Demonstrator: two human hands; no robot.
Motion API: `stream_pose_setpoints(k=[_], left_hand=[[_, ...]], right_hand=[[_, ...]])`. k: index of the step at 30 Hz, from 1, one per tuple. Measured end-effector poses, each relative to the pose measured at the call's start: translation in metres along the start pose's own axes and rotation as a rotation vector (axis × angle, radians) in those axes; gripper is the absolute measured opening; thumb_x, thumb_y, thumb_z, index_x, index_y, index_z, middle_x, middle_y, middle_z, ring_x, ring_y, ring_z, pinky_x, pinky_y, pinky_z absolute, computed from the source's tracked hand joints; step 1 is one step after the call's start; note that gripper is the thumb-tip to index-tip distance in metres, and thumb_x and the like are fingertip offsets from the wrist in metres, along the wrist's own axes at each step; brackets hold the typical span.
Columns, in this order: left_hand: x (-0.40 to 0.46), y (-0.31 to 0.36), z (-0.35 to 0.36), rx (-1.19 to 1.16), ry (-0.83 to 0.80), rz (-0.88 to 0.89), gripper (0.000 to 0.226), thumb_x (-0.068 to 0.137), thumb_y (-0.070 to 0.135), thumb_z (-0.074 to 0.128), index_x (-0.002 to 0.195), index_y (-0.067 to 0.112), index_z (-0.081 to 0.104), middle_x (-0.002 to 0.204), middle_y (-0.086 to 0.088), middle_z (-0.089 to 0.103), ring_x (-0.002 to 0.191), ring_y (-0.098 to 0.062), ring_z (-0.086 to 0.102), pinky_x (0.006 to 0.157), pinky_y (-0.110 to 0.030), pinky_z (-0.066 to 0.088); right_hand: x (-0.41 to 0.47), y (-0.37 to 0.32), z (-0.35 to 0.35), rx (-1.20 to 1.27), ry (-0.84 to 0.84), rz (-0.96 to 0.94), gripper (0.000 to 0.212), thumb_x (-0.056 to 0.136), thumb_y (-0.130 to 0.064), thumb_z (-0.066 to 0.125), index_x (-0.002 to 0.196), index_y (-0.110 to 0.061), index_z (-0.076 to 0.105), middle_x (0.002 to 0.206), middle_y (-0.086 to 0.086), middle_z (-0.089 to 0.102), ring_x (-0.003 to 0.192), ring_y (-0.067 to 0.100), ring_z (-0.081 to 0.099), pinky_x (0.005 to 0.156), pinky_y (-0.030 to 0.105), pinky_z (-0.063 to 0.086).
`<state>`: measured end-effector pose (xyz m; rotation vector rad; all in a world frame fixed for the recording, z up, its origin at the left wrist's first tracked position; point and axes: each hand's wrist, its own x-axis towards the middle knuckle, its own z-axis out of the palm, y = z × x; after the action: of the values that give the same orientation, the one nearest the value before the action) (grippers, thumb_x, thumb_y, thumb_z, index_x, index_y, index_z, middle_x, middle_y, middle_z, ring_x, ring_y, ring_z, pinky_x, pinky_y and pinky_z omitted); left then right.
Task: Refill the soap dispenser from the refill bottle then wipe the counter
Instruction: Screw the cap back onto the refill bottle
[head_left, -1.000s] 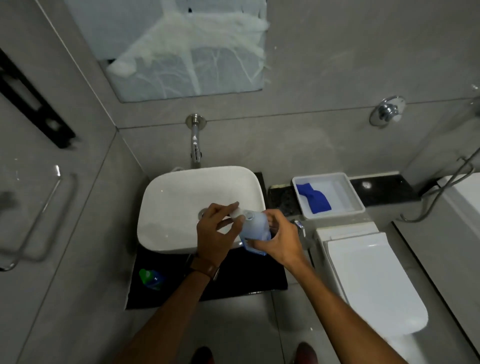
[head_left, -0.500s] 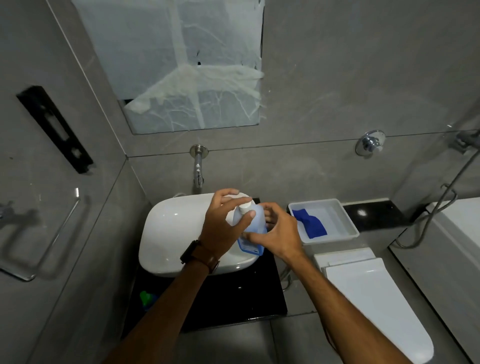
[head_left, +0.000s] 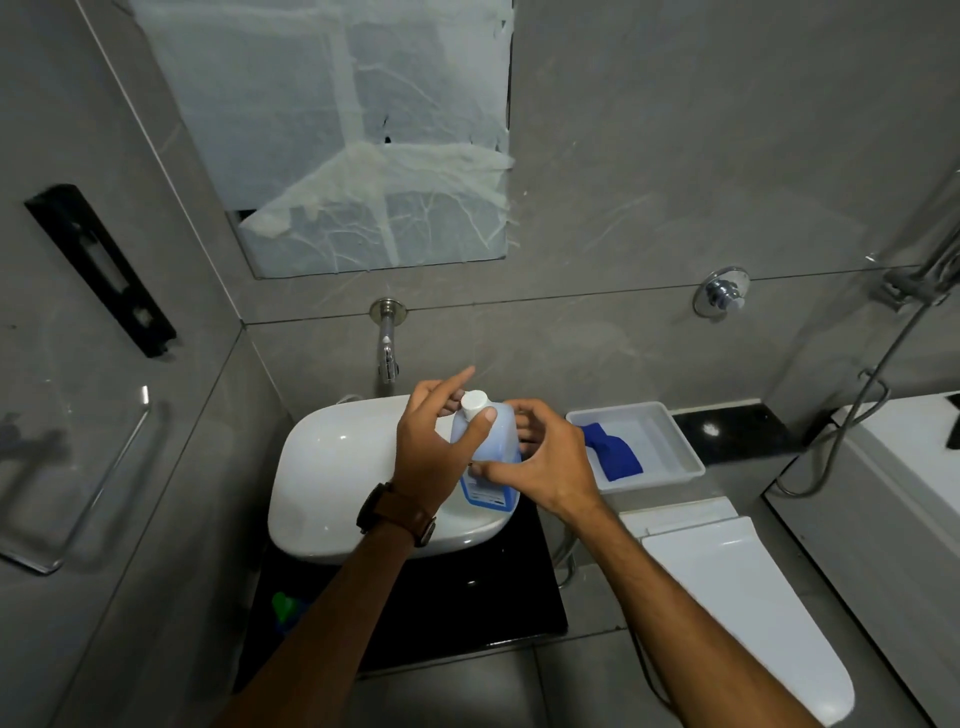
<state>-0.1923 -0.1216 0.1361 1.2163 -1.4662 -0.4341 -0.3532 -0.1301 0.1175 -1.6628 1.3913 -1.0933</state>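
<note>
A pale blue refill bottle (head_left: 491, 457) with a white cap (head_left: 474, 402) is held upright over the right side of the white basin (head_left: 332, 467). My right hand (head_left: 540, 460) grips the bottle's body from the right. My left hand (head_left: 434, 441) is on the cap, thumb against its side, fingers curled behind it and the index finger raised. A green-topped soap dispenser (head_left: 284, 609) stands on the black counter (head_left: 467, 608) at the front left, partly hidden by my left forearm. A blue cloth (head_left: 613, 453) lies in a white tray (head_left: 670, 441) to the right.
A wall tap (head_left: 387, 345) hangs over the basin. A white toilet (head_left: 743, 603) sits to the right below the tray. A covered mirror (head_left: 363, 135) is above, a towel bar (head_left: 93, 483) on the left wall, a shower hose (head_left: 857, 395) at the right.
The bottle has come up from tilted and low to upright. My left hand has shifted onto the cap with the index finger lifted. The head has tilted up.
</note>
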Motion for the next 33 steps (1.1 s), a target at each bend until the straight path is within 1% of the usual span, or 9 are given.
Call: stream_pose_setpoints(k=[4, 7, 10, 13, 17, 21, 23, 28, 33], left_hand=[[0.003, -0.002, -0.004, -0.057, 0.018, 0.019, 0.047, 0.081, 0.027, 0.075, 0.126, 0.021, 0.062, 0.113, 0.002, 0.061, 0.096, -0.016, 0.064, 0.082, -0.024, 0.057], [0.003, -0.001, -0.004, -0.087, 0.021, 0.047, 0.033, 0.081, 0.019, 0.066, 0.114, 0.018, 0.067, 0.109, 0.001, 0.064, 0.093, -0.017, 0.066, 0.080, -0.035, 0.061], [0.003, -0.001, -0.005, -0.074, 0.043, 0.042, 0.029, 0.079, 0.011, 0.059, 0.105, 0.020, 0.069, 0.104, 0.002, 0.065, 0.092, -0.014, 0.066, 0.081, -0.036, 0.061], [0.005, 0.001, -0.005, -0.074, -0.004, 0.080, 0.021, 0.084, 0.027, 0.067, 0.101, 0.017, 0.072, 0.102, 0.002, 0.066, 0.093, -0.017, 0.066, 0.080, -0.032, 0.060], [0.006, 0.003, -0.002, -0.063, -0.043, 0.066, 0.029, 0.084, 0.031, 0.073, 0.109, 0.016, 0.072, 0.107, 0.003, 0.070, 0.098, -0.013, 0.067, 0.084, -0.033, 0.059], [0.007, 0.002, -0.001, -0.119, -0.159, -0.048, 0.042, 0.088, 0.029, 0.058, 0.127, 0.013, 0.065, 0.128, 0.000, 0.067, 0.115, -0.019, 0.063, 0.098, -0.042, 0.055], [0.007, 0.001, 0.000, -0.085, -0.153, -0.002, 0.045, 0.088, 0.033, 0.062, 0.126, 0.011, 0.064, 0.128, -0.002, 0.065, 0.115, -0.018, 0.063, 0.097, -0.039, 0.056], [0.008, -0.004, -0.001, -0.081, -0.066, 0.056, 0.038, 0.083, 0.041, 0.072, 0.112, 0.017, 0.071, 0.107, 0.006, 0.069, 0.096, -0.015, 0.068, 0.083, -0.033, 0.061], [0.011, -0.013, -0.002, -0.195, -0.153, -0.035, 0.038, 0.086, 0.029, 0.071, 0.123, 0.020, 0.066, 0.120, 0.007, 0.069, 0.108, -0.014, 0.068, 0.088, -0.027, 0.058]], right_hand=[[-0.002, -0.001, -0.003, 0.006, 0.001, 0.000, 0.073, 0.045, -0.069, 0.091, 0.104, -0.072, 0.049, 0.095, -0.043, 0.064, 0.093, -0.006, 0.069, 0.068, 0.006, 0.053], [-0.003, -0.001, -0.005, 0.019, 0.010, -0.006, 0.072, 0.045, -0.066, 0.092, 0.104, -0.072, 0.050, 0.095, -0.045, 0.064, 0.094, -0.011, 0.067, 0.065, 0.006, 0.052], [-0.003, -0.001, -0.007, 0.024, 0.019, -0.003, 0.072, 0.044, -0.070, 0.091, 0.104, -0.071, 0.050, 0.097, -0.049, 0.062, 0.095, -0.014, 0.066, 0.062, 0.004, 0.050], [-0.001, 0.001, -0.007, 0.037, 0.022, 0.005, 0.074, 0.041, -0.079, 0.086, 0.105, -0.070, 0.050, 0.098, -0.048, 0.062, 0.095, -0.015, 0.065, 0.061, 0.003, 0.049], [0.001, 0.004, -0.008, 0.043, 0.014, 0.007, 0.074, 0.042, -0.078, 0.087, 0.106, -0.071, 0.050, 0.099, -0.049, 0.061, 0.096, -0.016, 0.065, 0.063, 0.004, 0.050], [0.002, 0.005, -0.010, 0.052, 0.008, 0.016, 0.074, 0.043, -0.075, 0.089, 0.106, -0.072, 0.050, 0.100, -0.050, 0.061, 0.097, -0.017, 0.064, 0.063, 0.003, 0.050], [0.002, 0.006, -0.010, 0.055, 0.005, 0.013, 0.074, 0.045, -0.072, 0.091, 0.106, -0.071, 0.050, 0.101, -0.049, 0.062, 0.097, -0.016, 0.065, 0.064, 0.004, 0.051], [0.001, 0.007, -0.011, 0.061, -0.015, 0.007, 0.073, 0.047, -0.069, 0.092, 0.107, -0.070, 0.051, 0.102, -0.046, 0.064, 0.096, -0.013, 0.068, 0.066, 0.007, 0.053], [0.002, 0.006, -0.015, 0.093, -0.020, 0.024, 0.070, 0.052, -0.056, 0.097, 0.108, -0.062, 0.057, 0.104, -0.036, 0.070, 0.098, -0.003, 0.072, 0.076, 0.019, 0.061]])
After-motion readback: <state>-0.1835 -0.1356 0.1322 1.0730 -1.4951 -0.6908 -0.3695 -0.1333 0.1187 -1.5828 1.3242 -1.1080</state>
